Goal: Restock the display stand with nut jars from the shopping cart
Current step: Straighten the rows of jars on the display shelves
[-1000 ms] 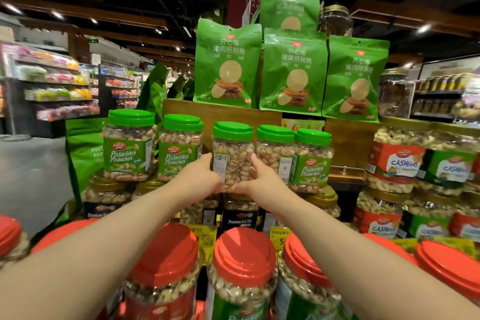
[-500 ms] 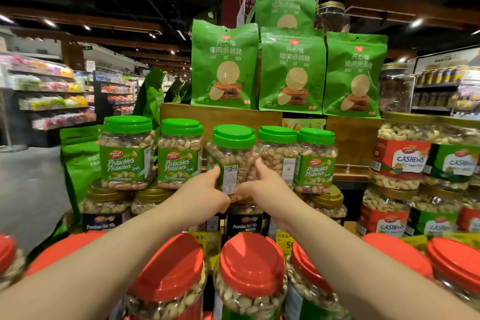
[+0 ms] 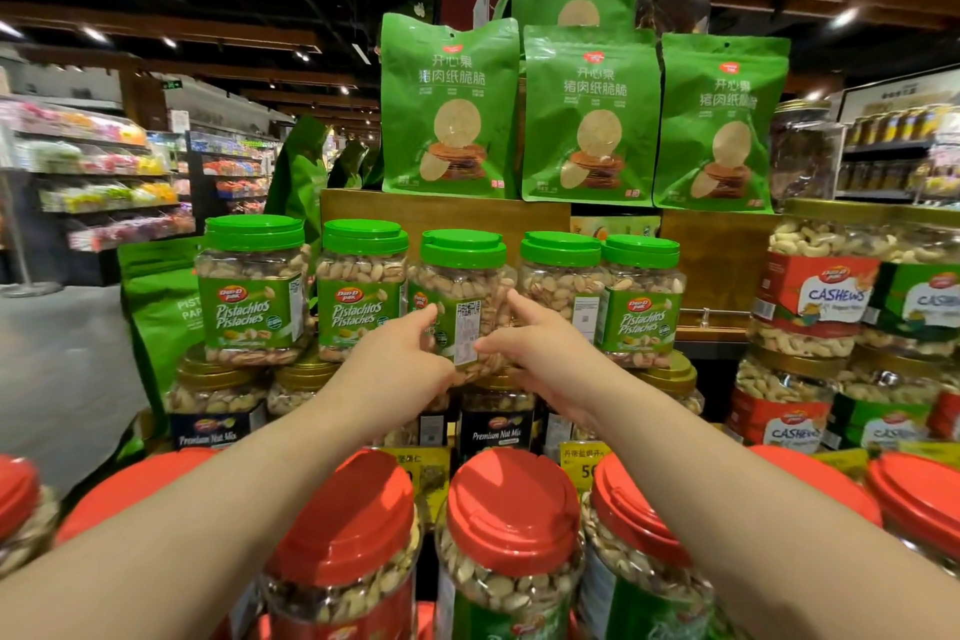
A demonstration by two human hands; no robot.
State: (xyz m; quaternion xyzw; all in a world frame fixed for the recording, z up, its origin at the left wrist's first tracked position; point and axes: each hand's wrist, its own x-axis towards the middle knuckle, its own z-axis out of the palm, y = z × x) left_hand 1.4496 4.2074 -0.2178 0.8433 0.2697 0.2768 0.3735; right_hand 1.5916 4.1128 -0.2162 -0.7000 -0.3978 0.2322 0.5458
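A clear pistachio jar (image 3: 464, 286) with a green lid stands in the middle of a row of green-lidded pistachio jars (image 3: 254, 286) on the display stand (image 3: 441, 216). My left hand (image 3: 400, 359) grips its left side and my right hand (image 3: 535, 343) grips its right side. The jar's white sticker label faces me, turned a little to the right. It rests on gold-lidded nut mix jars (image 3: 496, 411) below.
Green snack bags (image 3: 449, 104) stand on the wooden tier above. Cashew jars (image 3: 815, 296) are stacked at the right. Red-lidded nut jars (image 3: 511, 525) fill the foreground under my arms. Store shelves (image 3: 93, 182) and an aisle floor lie to the left.
Both hands have turned the middle jar on its spot, bringing the sticker label round toward the front. My view has shifted slightly closer and lower.
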